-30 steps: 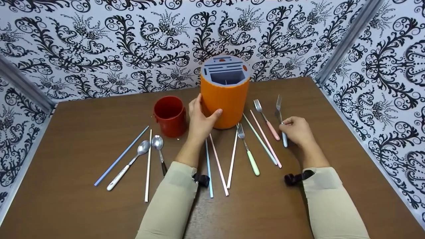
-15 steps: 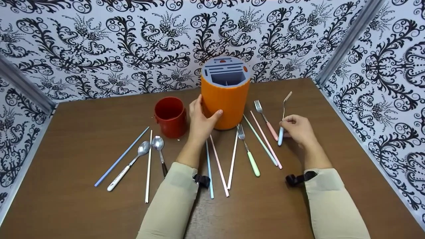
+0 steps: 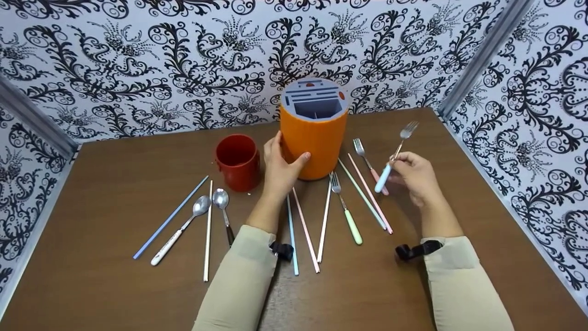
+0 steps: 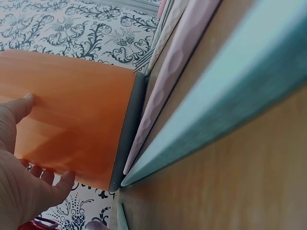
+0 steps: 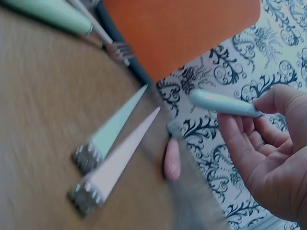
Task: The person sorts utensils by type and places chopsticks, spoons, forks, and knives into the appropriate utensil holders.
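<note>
In the head view my left hand (image 3: pixel 281 168) holds the left side of an orange cutlery holder (image 3: pixel 314 142), thumb across its front. The holder stands upright and has a grey slotted top. My right hand (image 3: pixel 415 179) pinches a fork (image 3: pixel 383 178) by the upper end of its light blue handle, tines pointing up and away. The fork is raised off the table, its handle angled toward the holder. Below it lies a fork with a pink handle (image 3: pixel 359 147), partly covered in the head view. The right wrist view shows the pale blue handle (image 5: pixel 223 103) between thumb and fingers.
A red cup (image 3: pixel 238 163) stands left of the holder. Two spoons (image 3: pixel 200 205) and several chopsticks (image 3: pixel 171 217) lie on the brown table (image 3: pixel 92 197). A fork with a green handle (image 3: pixel 353 226) lies in front of the holder. Patterned walls (image 3: pixel 183 59) enclose the back and sides.
My right hand has lifted the blue-handled fork off the table. Its handle end has swung left and its tines now lean to the right. My left hand stays on the holder.
</note>
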### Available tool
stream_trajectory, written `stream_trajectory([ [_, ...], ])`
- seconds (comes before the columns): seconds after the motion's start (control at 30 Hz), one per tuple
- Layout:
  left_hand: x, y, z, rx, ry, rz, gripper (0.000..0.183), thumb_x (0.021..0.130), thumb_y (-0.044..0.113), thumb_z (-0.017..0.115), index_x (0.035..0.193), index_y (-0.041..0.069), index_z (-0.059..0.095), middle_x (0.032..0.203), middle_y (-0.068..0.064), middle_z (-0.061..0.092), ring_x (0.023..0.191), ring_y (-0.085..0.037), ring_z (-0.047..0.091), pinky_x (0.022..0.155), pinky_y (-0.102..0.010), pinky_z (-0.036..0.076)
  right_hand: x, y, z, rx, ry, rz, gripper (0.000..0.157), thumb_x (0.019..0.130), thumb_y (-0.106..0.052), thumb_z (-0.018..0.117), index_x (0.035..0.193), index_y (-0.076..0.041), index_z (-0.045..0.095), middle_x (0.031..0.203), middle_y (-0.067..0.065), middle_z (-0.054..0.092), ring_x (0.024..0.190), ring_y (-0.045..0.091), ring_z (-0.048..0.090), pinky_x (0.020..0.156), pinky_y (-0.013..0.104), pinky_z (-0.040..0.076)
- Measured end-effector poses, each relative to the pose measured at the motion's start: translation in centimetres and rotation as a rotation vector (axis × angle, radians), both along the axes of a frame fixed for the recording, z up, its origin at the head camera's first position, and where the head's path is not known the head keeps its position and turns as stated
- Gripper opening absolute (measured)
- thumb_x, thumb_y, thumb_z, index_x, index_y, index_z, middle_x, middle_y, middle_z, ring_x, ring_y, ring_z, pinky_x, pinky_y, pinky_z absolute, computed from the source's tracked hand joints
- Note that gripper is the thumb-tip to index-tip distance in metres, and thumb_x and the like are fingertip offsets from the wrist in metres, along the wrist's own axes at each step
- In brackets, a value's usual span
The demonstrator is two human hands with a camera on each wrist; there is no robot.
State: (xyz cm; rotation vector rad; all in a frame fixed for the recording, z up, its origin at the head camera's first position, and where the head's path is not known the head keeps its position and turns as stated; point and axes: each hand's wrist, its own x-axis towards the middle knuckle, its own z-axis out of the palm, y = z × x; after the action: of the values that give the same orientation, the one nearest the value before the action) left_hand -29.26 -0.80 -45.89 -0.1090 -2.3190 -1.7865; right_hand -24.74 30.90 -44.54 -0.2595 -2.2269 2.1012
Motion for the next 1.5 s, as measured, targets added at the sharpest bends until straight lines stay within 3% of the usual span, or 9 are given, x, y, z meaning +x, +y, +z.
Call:
stream_trajectory([
  [0.2,0.1,0.0,0.0,-0.008,0.000,-0.006,0.090,0.089,0.025,0.084,0.161,0.008,0.034,0.154,-0.014,0.037,0.144,-0.029,0.042,0.125,-0.038,0.036,0.1,-1.4,2.2,-0.230,0.094,0.008,0.010,0.100,0.002,0.058,0.097,-0.005,0.065,0.087,0.003,0.074,0.080,0.014,0.074,0.072,0.026,0.063],
  [0.37,0.3,0.0,0.1,-0.021,0.009,-0.004,0.091,0.088,0.025,0.084,0.161,0.006,0.034,0.155,-0.015,0.037,0.145,-0.029,0.040,0.126,-0.039,0.034,0.0,-2.7,4.7,-0.337,0.174,0.038,0.004,0.100,0.002,0.062,0.098,-0.001,0.064,0.091,0.008,0.072,0.081,0.018,0.073,0.075,0.030,0.063],
  [0.57,0.3,0.0,0.1,-0.025,-0.006,0.000,0.090,0.088,0.025,0.084,0.161,0.006,0.034,0.155,-0.015,0.037,0.144,-0.029,0.040,0.126,-0.040,0.034,-0.5,-4.4,7.3,-0.372,0.236,0.046,0.002,0.098,0.002,0.064,0.099,0.001,0.063,0.093,0.012,0.071,0.082,0.020,0.072,0.077,0.031,0.064],
  [0.8,0.3,0.0,-0.1,-0.027,-0.007,0.015,0.088,0.088,0.025,0.084,0.160,0.007,0.036,0.154,-0.014,0.038,0.144,-0.029,0.040,0.125,-0.041,0.034,-1.3,-6.3,9.0,-0.411,0.289,0.012,0.004,0.097,0.005,0.064,0.100,0.002,0.064,0.090,0.010,0.071,0.079,0.019,0.073,0.074,0.031,0.064],
  [1.17,0.1,0.0,-0.1,-0.010,-0.012,0.011,0.088,0.088,0.025,0.084,0.160,0.008,0.036,0.155,-0.013,0.038,0.144,-0.029,0.039,0.125,-0.040,0.034,-2.5,-8.6,10.5,-0.473,0.343,-0.056,0.006,0.096,0.005,0.066,0.099,0.004,0.061,0.094,0.010,0.066,0.082,0.019,0.071,0.074,0.030,0.064],
  [1.4,0.0,-0.1,-0.3,-0.037,0.049,0.022,0.088,0.087,0.024,0.085,0.158,0.003,0.037,0.153,-0.018,0.040,0.144,-0.031,0.041,0.125,-0.040,0.033,-3.5,-10.2,11.0,-0.543,0.392,-0.084,0.008,0.095,0.007,0.066,0.098,0.003,0.059,0.091,0.010,0.066,0.076,0.019,0.071,0.074,0.031,0.064],
  [1.5,0.0,-0.1,-0.3,-0.039,0.041,0.022,0.088,0.087,0.025,0.085,0.159,0.004,0.037,0.153,-0.017,0.040,0.144,-0.031,0.040,0.125,-0.040,0.033,-3.9,-10.7,11.2,-0.537,0.394,-0.095,0.008,0.096,0.006,0.066,0.098,0.003,0.059,0.092,0.011,0.064,0.077,0.019,0.070,0.074,0.031,0.064],
])
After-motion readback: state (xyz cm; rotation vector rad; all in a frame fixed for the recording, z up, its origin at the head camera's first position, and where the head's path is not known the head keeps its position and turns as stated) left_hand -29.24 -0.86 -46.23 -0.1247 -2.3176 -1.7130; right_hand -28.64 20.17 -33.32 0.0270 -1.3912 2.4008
